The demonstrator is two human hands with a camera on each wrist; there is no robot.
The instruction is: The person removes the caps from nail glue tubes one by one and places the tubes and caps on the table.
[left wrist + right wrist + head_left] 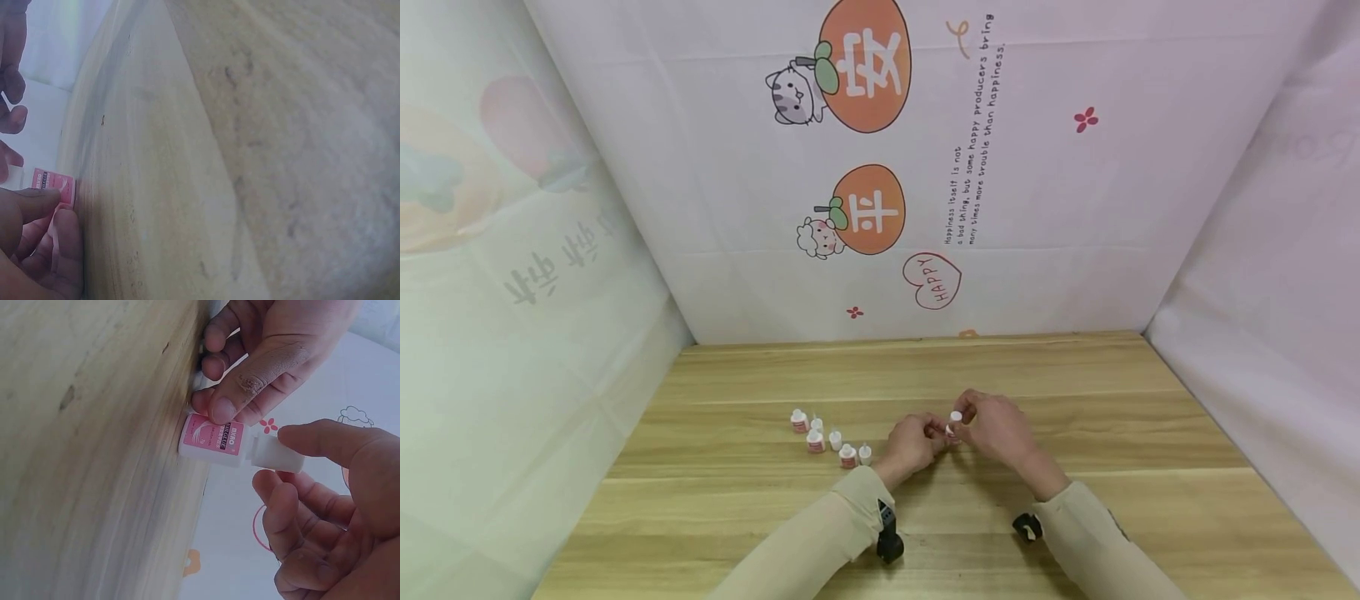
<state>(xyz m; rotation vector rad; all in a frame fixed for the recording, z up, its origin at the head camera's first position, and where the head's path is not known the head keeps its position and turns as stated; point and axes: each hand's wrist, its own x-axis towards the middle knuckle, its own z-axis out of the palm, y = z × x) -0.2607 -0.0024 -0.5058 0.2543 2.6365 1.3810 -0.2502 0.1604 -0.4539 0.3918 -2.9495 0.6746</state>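
Note:
A small white nail glue bottle with a pink label stands upright on the table. My left hand pinches its lower body, with the thumb on the label in the right wrist view. At the top, the thumb and fingers of my right hand grip the white cap, which sits on the bottle's neck. In the left wrist view only part of the pink label shows past the left hand's fingers.
To the left on the wooden table stand three similar pink-labelled bottles, and beside them three smaller white pieces with thin tips. Printed white cloth walls the table's back and sides.

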